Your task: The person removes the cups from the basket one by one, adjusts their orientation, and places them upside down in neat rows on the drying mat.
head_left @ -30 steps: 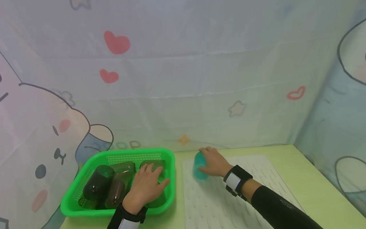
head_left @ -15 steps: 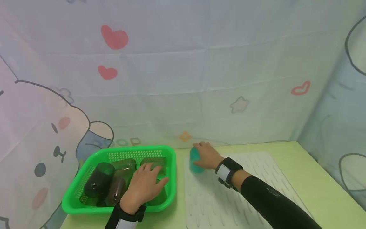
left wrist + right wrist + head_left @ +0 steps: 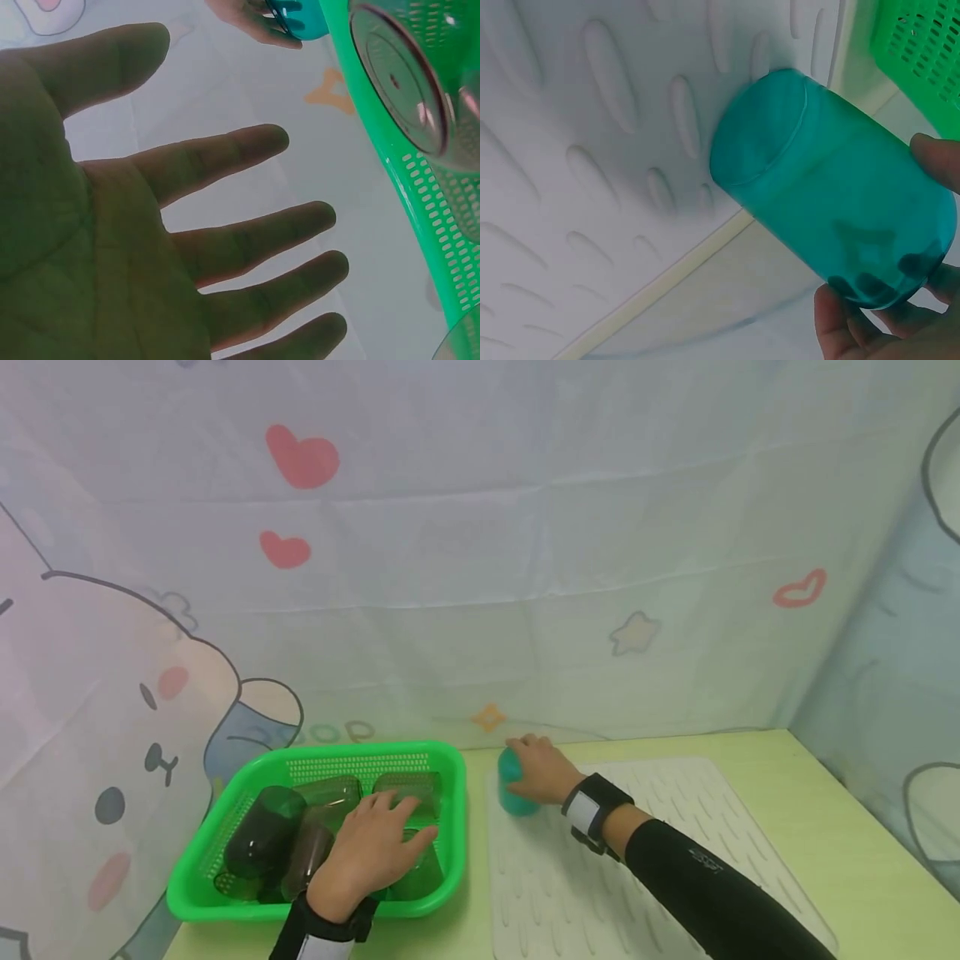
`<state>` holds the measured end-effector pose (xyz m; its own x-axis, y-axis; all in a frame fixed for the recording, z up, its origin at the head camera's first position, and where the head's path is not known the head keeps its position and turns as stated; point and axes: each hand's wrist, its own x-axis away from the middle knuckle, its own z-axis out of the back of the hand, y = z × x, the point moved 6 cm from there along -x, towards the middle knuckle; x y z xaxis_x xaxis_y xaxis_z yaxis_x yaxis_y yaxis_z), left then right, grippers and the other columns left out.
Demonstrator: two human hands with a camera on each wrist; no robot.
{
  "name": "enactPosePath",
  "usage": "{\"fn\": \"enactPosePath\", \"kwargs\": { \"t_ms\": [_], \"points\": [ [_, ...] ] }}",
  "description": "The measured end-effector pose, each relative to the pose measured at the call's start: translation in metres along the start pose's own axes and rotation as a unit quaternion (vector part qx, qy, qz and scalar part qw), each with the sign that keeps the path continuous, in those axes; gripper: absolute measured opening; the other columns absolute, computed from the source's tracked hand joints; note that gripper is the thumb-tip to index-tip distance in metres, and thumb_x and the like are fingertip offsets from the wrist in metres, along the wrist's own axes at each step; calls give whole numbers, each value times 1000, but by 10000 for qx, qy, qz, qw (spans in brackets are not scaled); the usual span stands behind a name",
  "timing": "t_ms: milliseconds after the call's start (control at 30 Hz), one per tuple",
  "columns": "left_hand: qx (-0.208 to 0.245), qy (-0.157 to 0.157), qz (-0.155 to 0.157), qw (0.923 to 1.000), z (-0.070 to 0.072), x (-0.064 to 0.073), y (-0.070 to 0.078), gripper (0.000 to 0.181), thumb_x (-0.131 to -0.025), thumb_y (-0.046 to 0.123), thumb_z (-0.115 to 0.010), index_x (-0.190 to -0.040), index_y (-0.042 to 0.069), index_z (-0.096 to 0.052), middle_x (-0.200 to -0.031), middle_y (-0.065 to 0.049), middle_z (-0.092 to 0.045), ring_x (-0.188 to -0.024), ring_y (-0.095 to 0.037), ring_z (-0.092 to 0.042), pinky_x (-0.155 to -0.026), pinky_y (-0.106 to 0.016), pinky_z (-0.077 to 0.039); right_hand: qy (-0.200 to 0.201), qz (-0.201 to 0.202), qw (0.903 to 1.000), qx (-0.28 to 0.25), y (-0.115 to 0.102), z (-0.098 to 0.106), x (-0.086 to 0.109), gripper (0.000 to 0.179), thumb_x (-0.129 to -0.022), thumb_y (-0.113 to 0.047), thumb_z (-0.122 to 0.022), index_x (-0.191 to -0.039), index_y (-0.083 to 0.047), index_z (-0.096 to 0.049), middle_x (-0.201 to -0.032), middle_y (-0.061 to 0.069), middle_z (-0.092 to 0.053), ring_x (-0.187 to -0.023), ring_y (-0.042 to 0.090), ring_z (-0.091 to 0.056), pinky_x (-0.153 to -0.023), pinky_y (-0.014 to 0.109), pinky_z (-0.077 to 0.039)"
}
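My right hand (image 3: pixel 543 770) grips a translucent teal plastic cup (image 3: pixel 517 789) at the back left corner of the white ridged mat (image 3: pixel 600 877). In the right wrist view, thumb and fingers pinch the upper end of the teal cup (image 3: pixel 840 187), while its other end meets the mat or is very close to it. My left hand (image 3: pixel 371 852) hovers over the green basket (image 3: pixel 456 860) with fingers spread. Its palm (image 3: pixel 112 225) holds nothing in the left wrist view. Around it in the basket lie a dark cup (image 3: pixel 258 839) and several see-through cups, partly hidden by the hand.
The basket stands left of the mat on a pale yellow-green table (image 3: pixel 757 756). A printed cloth (image 3: pixel 450 568) hangs close behind the table's back edge, and another cloth side (image 3: pixel 885 693) rises at the right.
My right hand has moved the teal cup slightly left on the mat, and it now stands more upright. The left hand stays over the basket. The head view has shifted a little.
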<state>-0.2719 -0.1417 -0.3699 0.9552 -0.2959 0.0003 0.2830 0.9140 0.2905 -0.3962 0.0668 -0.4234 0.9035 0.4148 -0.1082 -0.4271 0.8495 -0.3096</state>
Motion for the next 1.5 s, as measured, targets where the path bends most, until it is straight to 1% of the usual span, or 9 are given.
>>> {"fn": "enactPosePath", "kwargs": {
  "t_ms": [333, 467, 567, 700, 833, 1000, 1133, 1300, 1500],
  "points": [
    [-11, -69, -85, 9999, 2, 1, 0, 49, -94, 41, -56, -129, 7, -55, -129, -23, -49, -120, -44, -44, -95, -58, -37, -33, 6, 9999, -139, 6, -5, 0, 75, -83, -27, -73, -143, 0, -37, -136, 24, -42, -120, 41, -44, -94, 47, -45],
    [-49, -170, -90, 9998, 2, 0, -2, 49, -94, 41, -57, -130, 8, -55, -125, -21, -51, -117, -43, -46, -93, -57, -39, 1, -13, 9996, -271, 9, -4, 2, 78, -84, -29, -72, -144, 1, -34, -139, 26, -39, -123, 42, -42, -95, 50, -44],
    [-53, -286, -27, 9996, 2, -2, -4, 49, -94, 42, -56, -130, 9, -55, -125, -20, -52, -115, -42, -47, -90, -56, -41, 78, -31, 9997, -222, 11, -1, 8, 78, -84, -33, -71, -144, 1, -34, -139, 26, -38, -124, 42, -42, -94, 50, -45],
    [-4, -452, 87, 9989, 3, -4, -6, 50, -94, 42, -56, -132, 10, -53, -126, -19, -51, -117, -42, -47, -88, -57, -43, 216, -26, 9997, -114, 12, 10, 23, 77, -84, -33, -71, -142, 4, -36, -136, 26, -42, -121, 42, -44, -91, 51, -46],
    [28, -611, 142, 9980, 4, -9, -8, 52, -93, 43, -58, -133, 11, -52, -129, -19, -50, -118, -41, -47, -87, -57, -43, 296, -29, 9995, -56, 11, 23, 46, 75, -82, -30, -73, -137, 8, -40, -132, 26, -45, -117, 44, -46, -92, 53, -45],
    [46, -791, 58, 9968, 3, -17, -12, 54, -91, 41, -62, -134, 10, -52, -132, -21, -48, -117, -39, -49, -86, -55, -45, 226, -94, 9997, -46, 13, 33, 77, 69, -83, -30, -72, -133, 8, -45, -130, 26, -47, -117, 44, -46, -90, 52, -46],
    [104, -943, -51, 9955, 3, -24, -16, 56, -90, 39, -64, -135, 8, -50, -135, -21, -47, -121, -38, -47, -90, -54, -44, 162, -180, 9996, -154, 19, 35, 96, 67, -82, -33, -72, -132, 6, -48, -129, 24, -47, -116, 42, -47, -87, 52, -47],
    [214, -1116, -167, 9934, 4, -27, -17, 59, -88, 36, -67, -136, 6, -49, -133, -18, -49, -126, -38, -43, -95, -52, -41, 126, -312, 9992, -198, 31, 35, 115, 68, -81, -37, -73, -130, 4, -51, -127, 24, -49, -113, 42, -49, -84, 52, -49],
    [270, -1278, -211, 9912, -3, -32, -18, 62, -87, 32, -69, -137, 3, -47, -133, -17, -51, -130, -39, -37, -97, -52, -39, 76, -426, 9989, -200, 43, 34, 132, 69, -79, -39, -74, -128, 4, -52, -126, 24, -50, -111, 44, -50, -82, 53, -49]
  ]
}}
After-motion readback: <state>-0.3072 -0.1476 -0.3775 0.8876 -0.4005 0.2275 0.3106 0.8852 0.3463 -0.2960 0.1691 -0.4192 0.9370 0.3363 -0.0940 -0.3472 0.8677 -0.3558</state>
